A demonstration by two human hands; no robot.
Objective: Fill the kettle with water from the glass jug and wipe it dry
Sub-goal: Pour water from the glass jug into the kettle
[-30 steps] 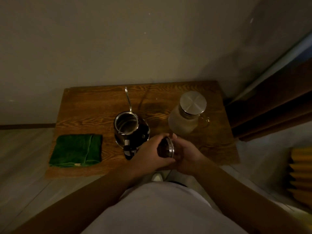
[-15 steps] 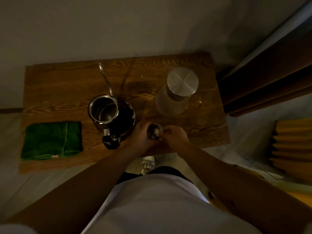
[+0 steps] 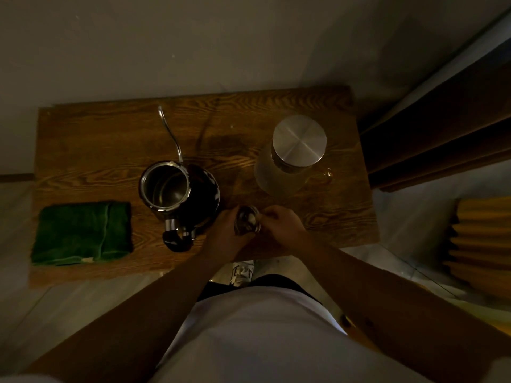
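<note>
A dark gooseneck kettle [image 3: 179, 194] stands uncovered at the middle of the wooden table [image 3: 96, 150], its thin spout pointing to the far side and its handle toward me. The glass jug [image 3: 287, 167] with a steel cap stands to its right, holding water. Between them near the front edge, my left hand [image 3: 224, 230] and my right hand [image 3: 284, 225] both grip the round kettle lid [image 3: 247, 221], held low over the tabletop. A folded green cloth [image 3: 83, 233] lies at the table's left front corner.
A plain wall runs behind the table. Dark wooden furniture [image 3: 442, 134] stands at the right. A yellow ribbed object [image 3: 484, 244] sits on the floor at the right. My shoe [image 3: 243, 272] shows under the front edge.
Both hands have lowered the lid toward the table, between kettle and jug. The view has tilted down and closer.
</note>
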